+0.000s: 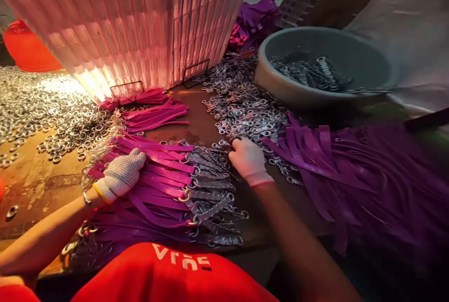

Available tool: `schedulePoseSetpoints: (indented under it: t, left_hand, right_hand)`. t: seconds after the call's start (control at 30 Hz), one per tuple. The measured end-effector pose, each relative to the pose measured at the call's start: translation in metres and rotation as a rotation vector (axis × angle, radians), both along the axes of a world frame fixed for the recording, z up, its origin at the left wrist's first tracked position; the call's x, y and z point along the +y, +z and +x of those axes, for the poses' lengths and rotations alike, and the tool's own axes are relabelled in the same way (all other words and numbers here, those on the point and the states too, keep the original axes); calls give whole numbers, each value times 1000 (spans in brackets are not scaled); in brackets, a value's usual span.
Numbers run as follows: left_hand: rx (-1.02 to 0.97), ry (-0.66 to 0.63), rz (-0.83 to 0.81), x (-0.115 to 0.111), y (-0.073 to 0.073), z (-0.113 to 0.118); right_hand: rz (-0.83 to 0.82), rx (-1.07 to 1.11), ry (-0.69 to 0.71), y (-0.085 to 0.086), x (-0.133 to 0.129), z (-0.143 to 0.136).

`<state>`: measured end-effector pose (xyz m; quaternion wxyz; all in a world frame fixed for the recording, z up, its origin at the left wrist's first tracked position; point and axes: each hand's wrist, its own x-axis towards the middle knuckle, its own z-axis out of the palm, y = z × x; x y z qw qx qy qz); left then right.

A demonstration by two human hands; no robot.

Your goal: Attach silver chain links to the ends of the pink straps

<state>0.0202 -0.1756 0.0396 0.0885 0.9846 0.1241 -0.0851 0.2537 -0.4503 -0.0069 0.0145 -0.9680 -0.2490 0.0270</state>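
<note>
My left hand (pixel 123 174), in a white dotted knit glove, is closed on a purple strap (pixel 150 145) in the row in front of me. These flat straps have metal rings at their ends, and short twisted metal chains (pixel 212 185) hang from the rings on the right side. My right hand (pixel 248 159), in a pale glove, is pinched at the near edge of a heap of loose chains (pixel 252 114). A metal chain (pixel 221 144) shows at its fingertips, partly hidden by the fingers.
Many loose metal rings (pixel 66 114) cover the table's left side. A ribbed translucent panel (pixel 140 25) stands behind, lit from the left. A grey-green basin (pixel 301 91) holding metal chains sits at the back right. More purple straps (pixel 351 166) lie at the right.
</note>
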Motion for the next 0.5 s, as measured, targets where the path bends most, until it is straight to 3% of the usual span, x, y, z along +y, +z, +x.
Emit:
schedulePoseSetpoints:
  t: [0.1, 0.2, 0.27, 0.33, 0.4, 0.5]
  left_hand:
    - [-248, 118, -232, 4, -6, -8]
    - [-459, 320, -655, -1, -2, -15]
    - [-516, 428, -881, -11, 6, -19]
    - [-542, 477, -1029, -26, 17, -20]
    - [-537, 483, -1156, -42, 29, -21]
    - [-469, 473, -1338, -60, 44, -24]
  right_hand:
    - [-2, 34, 34, -11, 21, 7]
    - [5, 35, 47, -15, 23, 2]
    - [102, 10, 47, -9, 18, -8]
    - [343, 11, 87, 6, 12, -26]
    - [623, 49, 221, 28, 11, -52]
    - [759, 129, 540, 63, 20, -97]
